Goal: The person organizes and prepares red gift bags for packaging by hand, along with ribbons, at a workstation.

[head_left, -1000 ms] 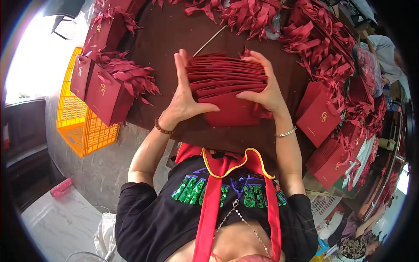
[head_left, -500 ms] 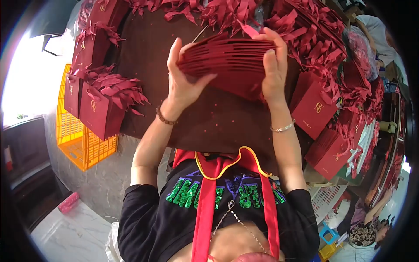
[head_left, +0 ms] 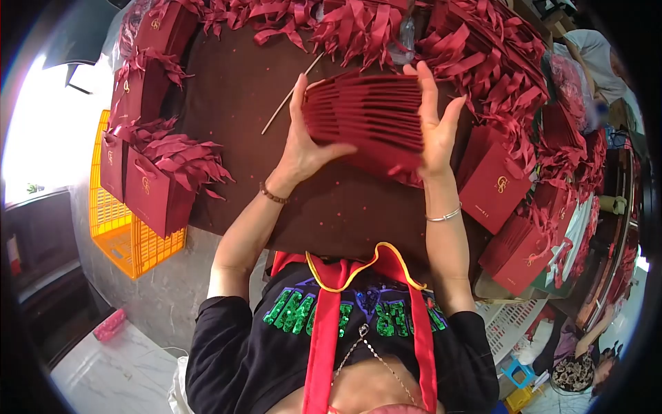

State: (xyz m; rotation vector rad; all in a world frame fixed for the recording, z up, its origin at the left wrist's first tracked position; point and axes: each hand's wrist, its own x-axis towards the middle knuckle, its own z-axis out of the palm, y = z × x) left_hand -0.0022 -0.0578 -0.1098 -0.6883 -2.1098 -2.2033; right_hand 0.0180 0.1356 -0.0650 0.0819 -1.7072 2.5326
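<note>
Head view showed me both hands up over the brown tabletop (head_left: 345, 207), clamping a stack of folded red bags (head_left: 365, 114) between them. The left hand (head_left: 303, 148) pressed its palm to one end of the stack, with the thumb laid across the near face and the fingers running up behind, where I could not follow them. The right hand (head_left: 436, 134) pressed the other end with its fingers mostly straight and spread; its palm was hidden against the bags. The stack was fanned and tilted, and I could not tell whether its lower edge touched the table or hung just above it. I could not count the bags either, since the edges ran together.

A thin stick (head_left: 288, 100) lay on the table beside the left hand, its far end lost behind the stack. Heaps of red ribbon (head_left: 358, 24) crowded the far edge and were cut off by the top of the frame. Standing bags (head_left: 148, 186) on the left hid part of a yellow crate (head_left: 131, 241). At the upper right another person (head_left: 586, 48) was blurred and half out of view.
</note>
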